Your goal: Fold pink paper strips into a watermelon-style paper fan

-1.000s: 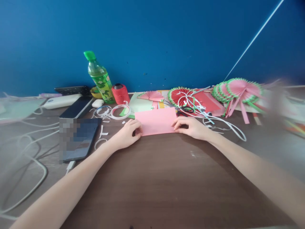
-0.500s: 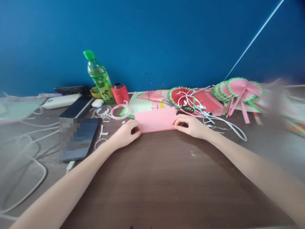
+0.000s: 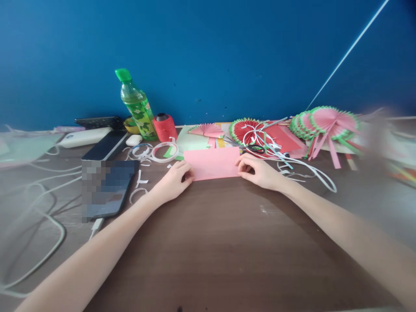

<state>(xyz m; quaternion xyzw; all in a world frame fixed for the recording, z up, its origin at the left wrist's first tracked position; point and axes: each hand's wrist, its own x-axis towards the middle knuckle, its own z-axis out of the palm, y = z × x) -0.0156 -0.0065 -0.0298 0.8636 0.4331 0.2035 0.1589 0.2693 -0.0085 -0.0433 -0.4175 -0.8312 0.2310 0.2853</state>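
Observation:
A pink sheet of paper (image 3: pixel 212 164) stretches between my two hands over the brown tabletop. At its left edge my left hand (image 3: pixel 177 178) is closed, thumb and fingers pinching the lower corner. My right hand (image 3: pixel 258 171) grips the opposite edge in the same way, fingers curled. Just behind the paper lie a pink folded paper fan (image 3: pixel 206 129) and a red pleated rosette with a green rim (image 3: pixel 245 131). Black-handled scissors (image 3: pixel 255 149) rest near my right hand, partly covered by white cord.
Left of my hands lie a tablet (image 3: pixel 118 195), cables and tape rolls (image 3: pixel 165 151). A green bottle (image 3: pixel 138 108) and a red thread spool (image 3: pixel 165 127) stand by the blue wall. Pink-and-green pleated rosettes (image 3: pixel 333 121) and red paper (image 3: pixel 282 138) are at the back right.
The pink paper's near edge, thick and slightly raised before, now looks thinner and flatter. Both hands keep nearly the same place on it.

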